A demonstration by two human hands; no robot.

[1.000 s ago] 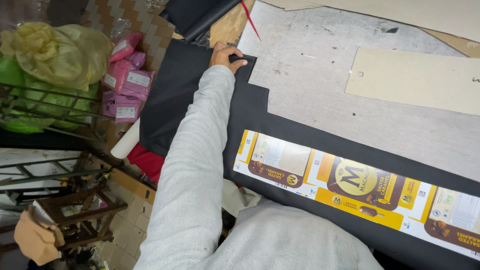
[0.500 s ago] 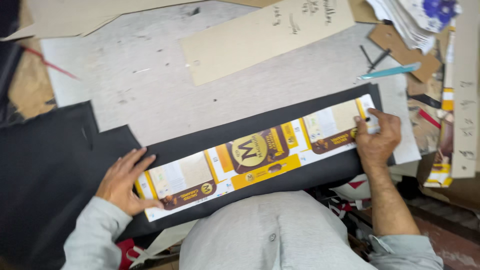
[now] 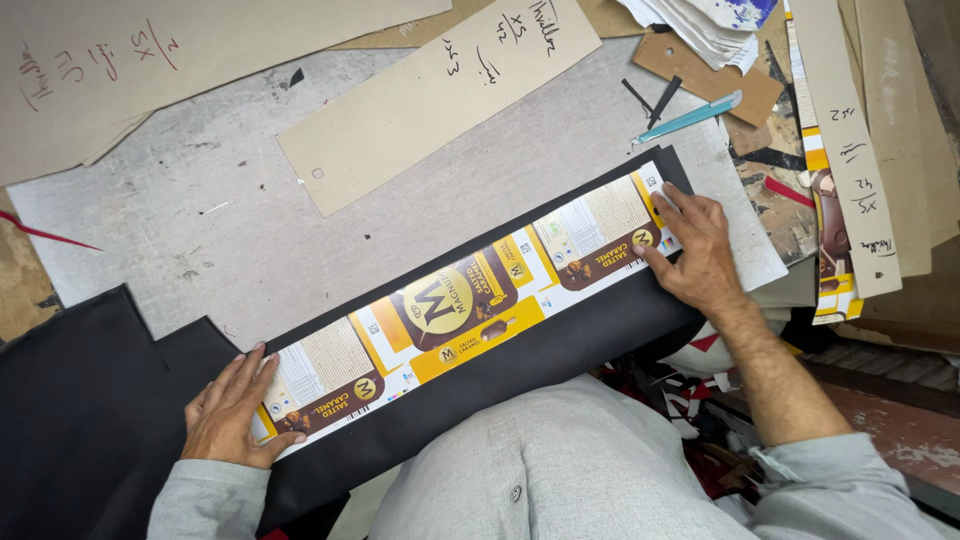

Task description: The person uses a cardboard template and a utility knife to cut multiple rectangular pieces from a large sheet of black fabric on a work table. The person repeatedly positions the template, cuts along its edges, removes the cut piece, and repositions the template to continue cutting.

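A long flattened carton strip (image 3: 465,305), printed in brown, yellow and white, lies slantwise on black fabric (image 3: 560,345); a second printed strip (image 3: 830,230) in like colours shows at the right edge under a pale card; beige card tags (image 3: 430,100) with handwriting lie on the grey table above.

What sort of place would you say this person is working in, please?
Probably a small tailoring or pattern-cutting workshop. Both hands, left hand and right hand, press a printed carton strip flat on black fabric, with handwritten card templates and offcuts scattered on the worn worktable.
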